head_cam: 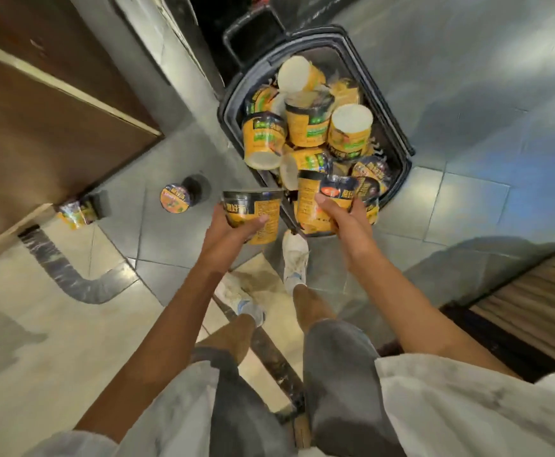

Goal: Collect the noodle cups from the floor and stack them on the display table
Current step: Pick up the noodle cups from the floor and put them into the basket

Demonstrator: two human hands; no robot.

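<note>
Each hand grips one noodle cup: left hand [233,225], right hand [342,214]. Beyond them, the heaped basket [398,153] could spill cups if bumped.

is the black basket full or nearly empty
Full: the black basket is heaped with yellow noodle cups, several tipped over with pale bases showing, piled up to its rim.

Noodle cups [315,196] bear blurred Chinese characters, unreadable.

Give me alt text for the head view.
Each hand grips a noodle cup, left hand and right hand, above a black basket heaped with cups. Two more cups lie on the tiled floor to the left.
</note>
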